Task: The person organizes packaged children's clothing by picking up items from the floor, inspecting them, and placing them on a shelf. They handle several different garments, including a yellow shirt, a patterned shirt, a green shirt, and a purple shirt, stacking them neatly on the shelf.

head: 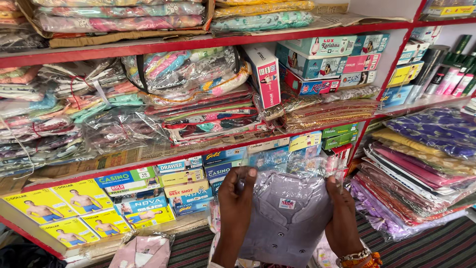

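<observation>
Right under my view, my left hand (237, 208) and my right hand (342, 218) hold up a grey shirt (287, 223) in a clear bag (277, 173); each hand grips one side edge, fingers closed on the plastic. A small white label with a red patch sits at the shirt's collar. Two bracelets (359, 258) circle my right wrist.

Below left lies one pink shirt (144, 250), also bagged, just beside the yellow boxes (74, 208). I count four of those, flat, each with a figure printed on it, leaning at the shelf front. Next to them stand blue, yellow and green cartons (168, 191) in tight stacks, touching one another.

To the right, folded fabrics (421, 164) in purple, pink and yellow pile up near my right hand, leaving only a narrow gap of striped mat (436, 248).

Higher up, red shelf edges (198, 44) run across. The middle shelf carries bagged clothes (198, 104), one upright pink-and-white box (265, 74) and teal, pink and blue boxes (332, 62) stacked beside it. Every shelf is packed full. Far right stand slim tubes (453, 74), too small to count.
</observation>
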